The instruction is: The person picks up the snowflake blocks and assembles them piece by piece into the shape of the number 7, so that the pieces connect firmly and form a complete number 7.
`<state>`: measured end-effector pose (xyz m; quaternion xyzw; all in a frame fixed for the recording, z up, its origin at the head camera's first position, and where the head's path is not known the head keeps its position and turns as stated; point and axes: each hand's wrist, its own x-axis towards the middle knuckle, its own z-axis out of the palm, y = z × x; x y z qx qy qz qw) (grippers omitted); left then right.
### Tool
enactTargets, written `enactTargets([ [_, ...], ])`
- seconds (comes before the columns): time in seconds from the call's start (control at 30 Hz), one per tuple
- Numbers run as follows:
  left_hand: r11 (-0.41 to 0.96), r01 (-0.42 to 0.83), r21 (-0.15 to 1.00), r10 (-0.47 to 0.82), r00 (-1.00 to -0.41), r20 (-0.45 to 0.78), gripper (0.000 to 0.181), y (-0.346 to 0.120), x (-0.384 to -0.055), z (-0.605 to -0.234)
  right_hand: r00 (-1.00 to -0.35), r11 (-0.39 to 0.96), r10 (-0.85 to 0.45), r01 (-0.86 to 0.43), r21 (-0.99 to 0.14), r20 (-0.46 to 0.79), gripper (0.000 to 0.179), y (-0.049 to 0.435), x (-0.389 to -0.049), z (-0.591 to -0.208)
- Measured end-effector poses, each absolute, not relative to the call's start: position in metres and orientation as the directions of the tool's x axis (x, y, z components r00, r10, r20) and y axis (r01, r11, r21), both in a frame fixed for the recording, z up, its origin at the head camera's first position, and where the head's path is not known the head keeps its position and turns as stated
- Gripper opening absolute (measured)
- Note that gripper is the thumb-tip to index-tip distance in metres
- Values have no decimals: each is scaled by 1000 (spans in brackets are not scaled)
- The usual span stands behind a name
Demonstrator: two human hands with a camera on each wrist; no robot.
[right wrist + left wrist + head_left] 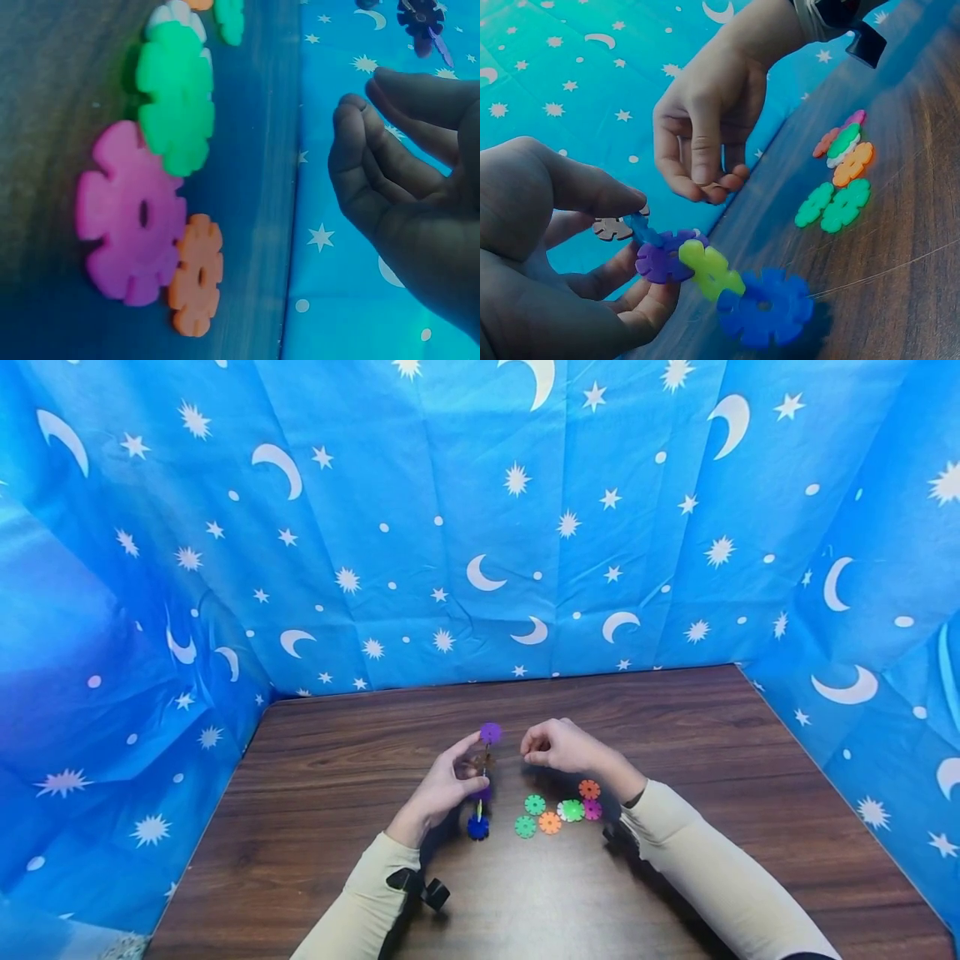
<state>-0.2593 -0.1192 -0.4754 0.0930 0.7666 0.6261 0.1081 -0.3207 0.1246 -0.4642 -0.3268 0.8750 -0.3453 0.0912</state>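
My left hand (pixel 442 787) grips a chain of slotted flower-shaped plastic discs between thumb and fingers. The chain runs from a dark blue disc (pixel 769 309) through a yellow-green disc (pixel 706 271), a purple disc (pixel 654 264) and a light blue disc (pixel 643 229) to a brown disc (pixel 612 229). Its far end carries another purple disc (pixel 491 732), seen in the head view. To the right of that end hovers my right hand (pixel 570 747), fingers loosely curled and nothing visible between them.
Loose discs lie right of the chain: two green discs (pixel 535 804), an orange disc (pixel 550 823), a bright green disc (pixel 573 811) overlapping a white disc (pixel 177 16), a magenta disc (pixel 592 810) and another orange disc (pixel 589 789). A blue star-patterned curtain (pixel 480 527) borders the wooden table (pixel 315 777).
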Motion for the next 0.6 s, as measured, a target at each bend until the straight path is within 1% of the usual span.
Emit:
enactTargets([
  [0.2, 205, 26, 978, 296, -955, -36, 71, -119, -258, -472, -741, 551, -671, -524, -650, 28, 7, 125, -318, -468],
  [0.4, 124, 17, 992, 311, -950, -23, 67, -119, -259, -476, -718, 583, -695, -544, -603, -24, 3, 123, -313, -471],
  [0.5, 79, -14, 997, 322, -946, -39, 65, -119, -262, -481, -685, 587, -725, -561, -583, -70, 5, 123, -312, -473],
  [0.6, 56, -50, 997, 314, -947, -65, 60, -118, -263, -481, -647, 587, -754, -583, -562, -116, 13, 123, -310, -474],
])
